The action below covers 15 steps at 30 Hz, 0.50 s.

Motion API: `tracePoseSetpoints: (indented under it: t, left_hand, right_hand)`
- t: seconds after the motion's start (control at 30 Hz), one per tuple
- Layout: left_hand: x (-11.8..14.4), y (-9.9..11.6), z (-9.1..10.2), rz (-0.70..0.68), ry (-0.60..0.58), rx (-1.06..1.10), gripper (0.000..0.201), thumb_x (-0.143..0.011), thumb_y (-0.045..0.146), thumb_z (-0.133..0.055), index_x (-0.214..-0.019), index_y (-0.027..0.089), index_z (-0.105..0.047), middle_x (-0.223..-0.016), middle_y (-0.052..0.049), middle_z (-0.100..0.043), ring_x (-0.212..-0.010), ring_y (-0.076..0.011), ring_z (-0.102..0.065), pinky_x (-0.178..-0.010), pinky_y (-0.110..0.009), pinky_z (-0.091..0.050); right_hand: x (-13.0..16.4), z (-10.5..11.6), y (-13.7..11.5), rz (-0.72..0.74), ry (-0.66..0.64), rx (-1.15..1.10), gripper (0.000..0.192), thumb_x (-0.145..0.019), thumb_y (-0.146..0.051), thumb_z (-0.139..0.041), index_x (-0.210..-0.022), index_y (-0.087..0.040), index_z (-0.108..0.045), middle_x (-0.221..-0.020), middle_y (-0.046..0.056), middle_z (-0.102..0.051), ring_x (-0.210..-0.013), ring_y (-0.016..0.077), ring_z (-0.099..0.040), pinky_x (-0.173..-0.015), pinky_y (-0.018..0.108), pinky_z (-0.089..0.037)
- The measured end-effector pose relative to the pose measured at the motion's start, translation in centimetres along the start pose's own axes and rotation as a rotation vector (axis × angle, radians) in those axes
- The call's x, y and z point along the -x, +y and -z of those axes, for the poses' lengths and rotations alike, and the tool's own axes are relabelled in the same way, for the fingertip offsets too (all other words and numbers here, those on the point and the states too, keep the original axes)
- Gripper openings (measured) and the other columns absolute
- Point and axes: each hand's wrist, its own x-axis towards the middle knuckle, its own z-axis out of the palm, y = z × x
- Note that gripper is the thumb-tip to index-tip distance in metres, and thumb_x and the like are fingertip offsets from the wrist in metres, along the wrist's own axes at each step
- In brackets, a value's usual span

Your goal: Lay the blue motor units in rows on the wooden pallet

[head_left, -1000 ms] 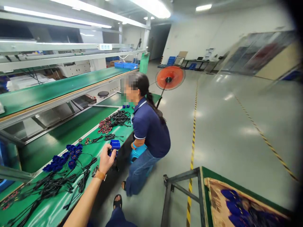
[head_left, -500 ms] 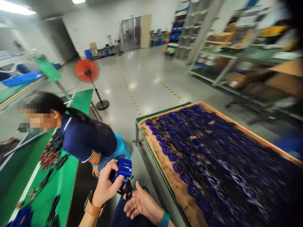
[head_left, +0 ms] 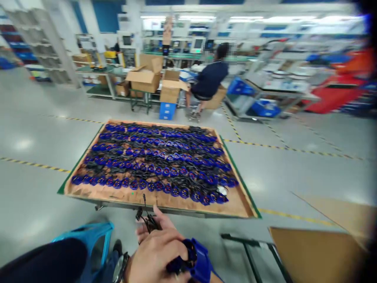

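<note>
The left hand [head_left: 157,255], w/ a watch [head_left: 119,269] on its wrist, is closed tight around a blue plastic part [head_left: 198,261] at the bottom of the view, close to the body. The fingers wrap over the dark round end of the part, and the blue shell sticks out to the right. The right hand [head_left: 154,224] sits just behind it, mostly hidden. Only a thumb and some fingers show, w/ thin black wires [head_left: 147,220] sticking up by them. I cannot tell if that hand is pinching the wires or just lying open under them.

To do this bit well, I think the part should stay snug in the left hand so it does not slip, and the wires should be kept together and not left to swing, since loose wires could snag on other ones. A soft hold on the wires looks best, they seem thin and easy to bend.

Straight ahead, well apart from the hands, is a big flat tray [head_left: 238,206] w/ a brown board bottom and a green edge. It is packed w/ rows of blue parts [head_left: 159,157], all w/ black wires tangled over them. The near strip of board is bare.

Farther back are open cardboard boxes [head_left: 144,78], too far to see inside. A blue crate [head_left: 167,111] is on the floor. A person in a dark shirt [head_left: 210,78] sits at a bench. A light blue stool [head_left: 88,239] is by the left knee.
</note>
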Motion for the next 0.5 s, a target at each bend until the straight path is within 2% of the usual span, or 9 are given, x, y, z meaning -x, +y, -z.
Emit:
tracePoseSetpoints:
  t: [0.07, 0.13, 0.2, 0.3, 0.4, 0.5]
  left_hand:
    - [-1.2, 0.3, -0.7, -0.074, -0.079, 0.034, 0.016, -0.079, 0.022, -0.066, -0.089, 0.025, -0.055, -0.098, 0.000, -0.070, -0.085, -0.0139, -0.066, -0.072, -0.023, -0.048]
    - [-2.2, 0.7, -1.6, -0.129, -0.118, 0.048, 0.018, -0.076, 0.021, -0.068, -0.086, 0.024, -0.053, -0.096, 0.003, -0.069, -0.084, -0.0121, -0.065, -0.073, -0.021, -0.047]
    - [-3.2, 1.0, -2.6, -0.170, -0.168, 0.037, 0.019, -0.076, 0.022, -0.070, -0.086, 0.025, -0.054, -0.093, 0.006, -0.069, -0.083, -0.0106, -0.065, -0.073, -0.020, -0.046]
    - [-5.1, 1.1, -4.3, -0.262, -0.302, -0.021, 0.019, -0.077, 0.027, -0.072, -0.088, 0.027, -0.056, -0.090, 0.008, -0.069, -0.082, -0.0106, -0.065, -0.071, -0.021, -0.045]
    - [-7.7, 0.9, -6.3, -0.407, -0.449, -0.128, 0.020, -0.078, 0.032, -0.072, -0.090, 0.026, -0.057, -0.089, 0.007, -0.069, -0.081, -0.0116, -0.064, -0.067, -0.022, -0.045]
    - [-11.4, 0.6, -8.6, -0.597, -0.571, -0.273, 0.021, -0.083, 0.037, -0.068, -0.094, 0.024, -0.057, -0.092, 0.004, -0.068, -0.080, -0.0128, -0.063, -0.061, -0.025, -0.045]
  right_hand:
    - [1.0, 1.0, -0.7, 0.030, 0.035, -0.246, 0.080, -0.083, -0.084, -0.043, -0.106, -0.010, -0.066, -0.087, 0.010, -0.070, -0.077, 0.0210, -0.067, -0.070, 0.032, -0.054]
    - [2.2, 2.2, -1.6, 0.105, 0.100, -0.442, 0.072, -0.088, -0.076, -0.048, -0.110, -0.010, -0.065, -0.086, 0.009, -0.070, -0.072, 0.0164, -0.066, -0.064, 0.026, -0.053]
    - [3.8, 3.5, -2.7, 0.221, 0.213, -0.504, 0.061, -0.094, -0.066, -0.048, -0.111, -0.010, -0.064, -0.081, 0.006, -0.068, -0.064, 0.0120, -0.063, -0.056, 0.021, -0.049]
    - [6.7, 5.6, -4.5, 0.373, 0.349, -0.517, 0.048, -0.095, -0.058, -0.055, -0.106, -0.013, -0.064, -0.074, 0.000, -0.062, -0.053, 0.0080, -0.054, -0.047, 0.019, -0.043]
    - [10.1, 8.0, -6.5, 0.486, 0.342, -0.540, 0.037, -0.090, -0.051, -0.063, -0.101, -0.015, -0.062, -0.072, -0.002, -0.058, -0.054, 0.0089, -0.052, -0.052, 0.022, -0.045]
    - [13.9, 10.9, -9.1, 0.626, 0.239, -0.574, 0.024, -0.083, -0.035, -0.064, -0.095, -0.015, -0.059, -0.069, -0.003, -0.052, -0.058, 0.0100, -0.049, -0.060, 0.025, -0.048]
